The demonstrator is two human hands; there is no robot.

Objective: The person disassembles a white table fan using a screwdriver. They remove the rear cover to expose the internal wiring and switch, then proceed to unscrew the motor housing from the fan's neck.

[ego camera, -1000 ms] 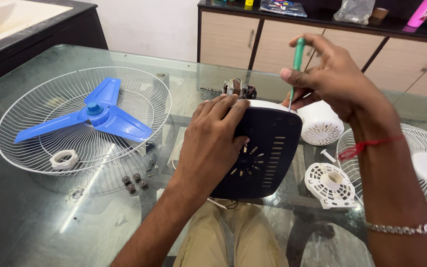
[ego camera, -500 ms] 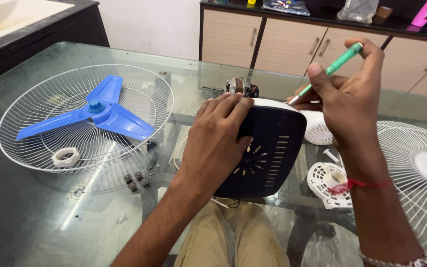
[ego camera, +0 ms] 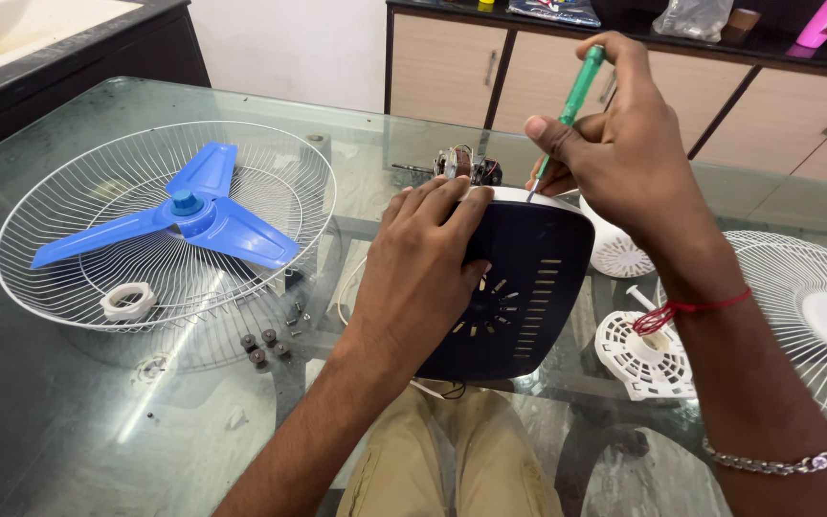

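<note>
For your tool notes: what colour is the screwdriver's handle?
Green; the screwdriver shows best in the head view, held in the right hand.

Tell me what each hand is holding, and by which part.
The right hand holds a green-handled screwdriver by its handle, tip at the housing's top edge. The left hand presses flat on the dark fan housing, steadying its upper left.

My one camera sat on the head, looked steeply down and forward over the glass table, close above the dark fan housing at its near edge; cabinets stood beyond.
</note>
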